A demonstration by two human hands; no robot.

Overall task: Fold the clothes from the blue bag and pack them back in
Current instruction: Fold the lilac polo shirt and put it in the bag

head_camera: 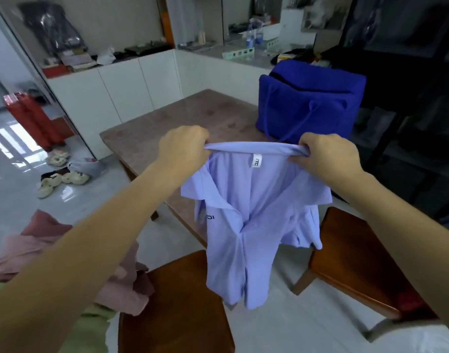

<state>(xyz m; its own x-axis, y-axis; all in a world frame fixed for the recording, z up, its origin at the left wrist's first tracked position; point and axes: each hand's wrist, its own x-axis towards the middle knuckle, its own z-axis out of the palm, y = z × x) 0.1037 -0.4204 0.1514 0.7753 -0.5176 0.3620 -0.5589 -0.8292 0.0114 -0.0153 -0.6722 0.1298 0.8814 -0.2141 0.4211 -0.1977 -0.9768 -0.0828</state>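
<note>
Shirt (246, 225): unfolded, hanging before the table (167, 138) edge.
Hands: my left hand (182, 151) and right hand (328, 159) pinch its collar.
Remaining: folding, packing into blue bag (310, 103).

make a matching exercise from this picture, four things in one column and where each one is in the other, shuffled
Things
1. shirt
2. bag
3. shoes
4. bottles

Places
a. on the floor, at the left
b. held up by the left hand and right hand
c. on the far counter
d. on the table

Pairs: 1-b, 2-d, 3-a, 4-c
</note>
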